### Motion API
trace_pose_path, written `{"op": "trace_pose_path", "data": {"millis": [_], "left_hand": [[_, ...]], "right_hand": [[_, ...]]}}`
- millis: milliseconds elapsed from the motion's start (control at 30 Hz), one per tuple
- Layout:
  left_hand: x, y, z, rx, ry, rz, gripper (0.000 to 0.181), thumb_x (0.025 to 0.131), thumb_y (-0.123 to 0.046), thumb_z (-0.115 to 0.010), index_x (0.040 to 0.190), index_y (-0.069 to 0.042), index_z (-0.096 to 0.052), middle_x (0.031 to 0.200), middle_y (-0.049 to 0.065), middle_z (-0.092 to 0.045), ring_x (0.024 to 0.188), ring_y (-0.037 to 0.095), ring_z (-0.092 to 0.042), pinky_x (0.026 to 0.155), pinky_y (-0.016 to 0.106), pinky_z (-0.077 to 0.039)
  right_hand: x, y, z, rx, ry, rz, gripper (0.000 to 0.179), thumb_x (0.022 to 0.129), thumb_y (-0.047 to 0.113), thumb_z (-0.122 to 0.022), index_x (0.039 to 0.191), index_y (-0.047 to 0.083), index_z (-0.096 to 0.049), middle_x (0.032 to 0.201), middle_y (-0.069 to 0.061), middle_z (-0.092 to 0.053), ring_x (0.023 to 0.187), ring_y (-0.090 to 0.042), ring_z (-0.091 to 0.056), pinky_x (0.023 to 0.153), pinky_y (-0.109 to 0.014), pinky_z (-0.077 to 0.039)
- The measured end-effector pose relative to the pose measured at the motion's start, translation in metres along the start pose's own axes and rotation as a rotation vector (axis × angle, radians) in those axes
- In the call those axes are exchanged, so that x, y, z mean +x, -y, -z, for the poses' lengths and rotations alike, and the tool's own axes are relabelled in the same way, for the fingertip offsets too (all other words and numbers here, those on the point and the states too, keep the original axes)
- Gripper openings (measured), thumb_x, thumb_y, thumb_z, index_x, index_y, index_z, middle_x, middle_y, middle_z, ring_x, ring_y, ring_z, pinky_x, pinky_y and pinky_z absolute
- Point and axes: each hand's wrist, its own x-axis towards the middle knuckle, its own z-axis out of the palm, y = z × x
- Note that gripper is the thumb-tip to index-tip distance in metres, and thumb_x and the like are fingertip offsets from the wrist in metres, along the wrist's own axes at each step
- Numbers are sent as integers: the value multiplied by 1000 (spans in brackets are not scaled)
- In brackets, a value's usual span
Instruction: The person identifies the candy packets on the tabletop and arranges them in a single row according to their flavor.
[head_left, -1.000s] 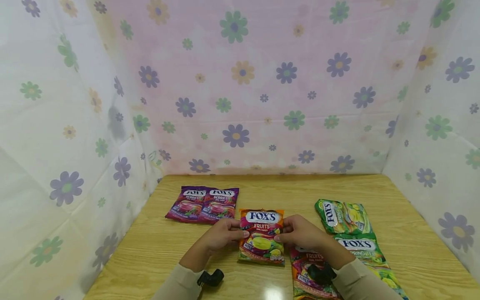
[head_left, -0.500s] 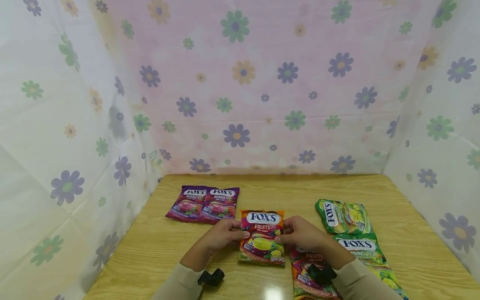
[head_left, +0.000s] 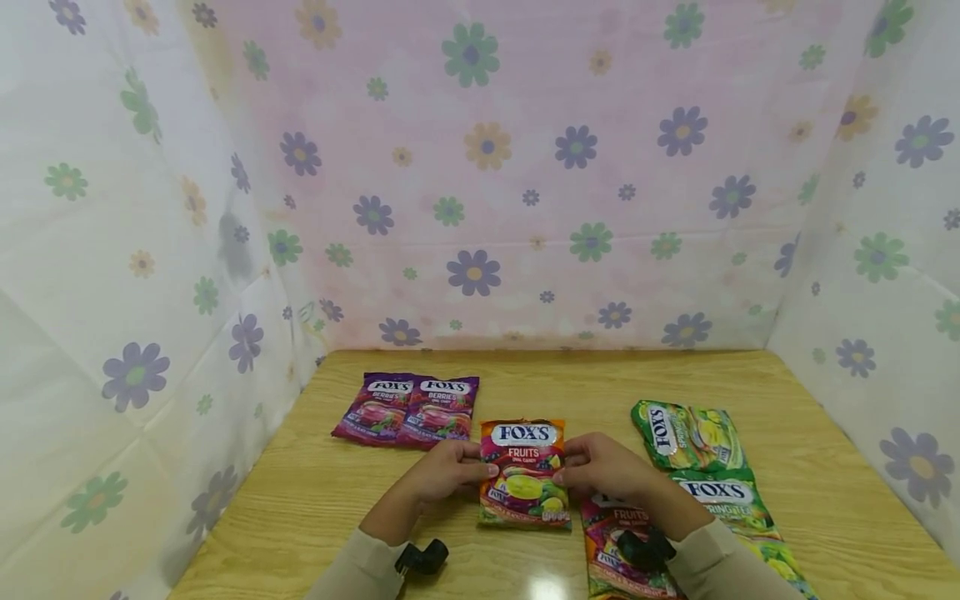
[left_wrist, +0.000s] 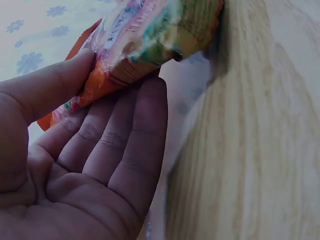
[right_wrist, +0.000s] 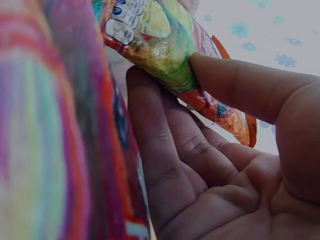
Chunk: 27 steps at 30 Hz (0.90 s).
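Note:
An orange and red bag of Fox's Fruits candy [head_left: 523, 458] is held between both hands in the middle of the head view, its printed front facing me. My left hand [head_left: 442, 473] pinches its left edge, thumb in front and fingers behind, as the left wrist view shows on the bag's side [left_wrist: 150, 42]. On the other edge, my right hand [head_left: 611, 473] grips it the same way. A second Fruits candy bag [head_left: 611, 542] lies under my right forearm, partly covered; its blurred wrapper [right_wrist: 40, 140] fills the left of the right wrist view.
Two purple Berries candy bags [head_left: 438, 412] overlap at the table's back left. Two green Spring Tea bags [head_left: 690, 433] lie on the right, the nearer partly behind my right arm. Flowered cloth walls [head_left: 487, 217] stand around the wooden table [head_left: 555, 375].
Both hands keep their hold on the Fruits candy bag, almost still. My right thumb has shifted very slightly to the right along its edge. The other bags have not moved.

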Motion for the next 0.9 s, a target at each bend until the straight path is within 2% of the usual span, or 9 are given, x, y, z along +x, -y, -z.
{"op": "trace_pose_path", "data": {"millis": [33, 133, 267, 367, 467, 567, 667, 800, 900], "left_hand": [[-1, -1, 0, -7, -14, 8, 39, 100, -24, -71, 129, 1, -66, 114, 12, -77, 103, 24, -76, 90, 37, -62], [-1, -5, -1, -39, -51, 23, 44, 98, -23, -73, 131, 2, -60, 91, 2, -72, 87, 17, -69, 79, 32, -60], [0, -9, 0, -82, -93, 25, 37, 96, -18, -75, 120, -2, -54, 72, -6, -43, 71, 12, -49, 65, 26, -44], [1, -12, 1, -141, -86, 7, 33, 95, -10, -74, 115, -4, -48, 73, -6, -38, 72, 12, -47, 67, 26, -45], [3, -18, 3, -160, -80, -21, 35, 95, -5, -72, 117, -3, -45, 77, -5, -36, 76, 12, -51, 73, 28, -52], [4, -27, 5, -140, -103, -45, 41, 95, -5, -72, 127, 0, -45, 85, -2, -44, 87, 14, -62, 82, 32, -60], [4, -36, 6, -110, -152, -60, 50, 95, -9, -74, 135, 1, -47, 101, 5, -55, 98, 19, -68, 87, 36, -62], [5, -47, 8, -84, -204, -69, 60, 95, -18, -76, 146, -6, -47, 123, 14, -56, 102, 22, -68, 87, 38, -62], [8, -54, 8, -90, -222, -88, 61, 96, -24, -76, 149, -15, -48, 128, 14, -54, 100, 23, -67, 82, 38, -62]], "right_hand": [[-1, 2, 0, -9, -16, -1, 71, 99, 19, -70, 148, -20, -36, 114, -16, -74, 99, -25, -74, 81, -39, -62], [-2, 7, 1, -25, -48, -2, 73, 100, 20, -69, 149, -21, -34, 120, -17, -72, 104, -26, -73, 84, -41, -62], [1, 12, 4, -28, -83, 4, 68, 99, 22, -69, 147, -17, -41, 117, -15, -73, 103, -24, -72, 85, -39, -62], [4, 14, 6, -7, -112, 9, 64, 99, 22, -70, 145, -15, -44, 114, -14, -72, 100, -25, -73, 84, -41, -63], [6, 19, 9, 19, -142, 12, 61, 99, 22, -70, 143, -13, -47, 115, -15, -72, 99, -27, -74, 84, -43, -64], [8, 27, 12, 43, -171, 14, 60, 99, 22, -70, 143, -12, -47, 117, -16, -71, 97, -26, -74, 83, -44, -64], [9, 36, 15, 69, -181, 21, 60, 100, 21, -69, 145, -11, -45, 119, -18, -70, 98, -26, -73, 85, -44, -64], [10, 46, 21, 96, -196, 37, 61, 101, 19, -68, 147, -11, -41, 124, -21, -68, 104, -26, -72, 88, -45, -63], [11, 53, 26, 113, -227, 44, 59, 101, 19, -68, 146, -10, -43, 125, -20, -68, 107, -26, -72, 90, -46, -62]]}}
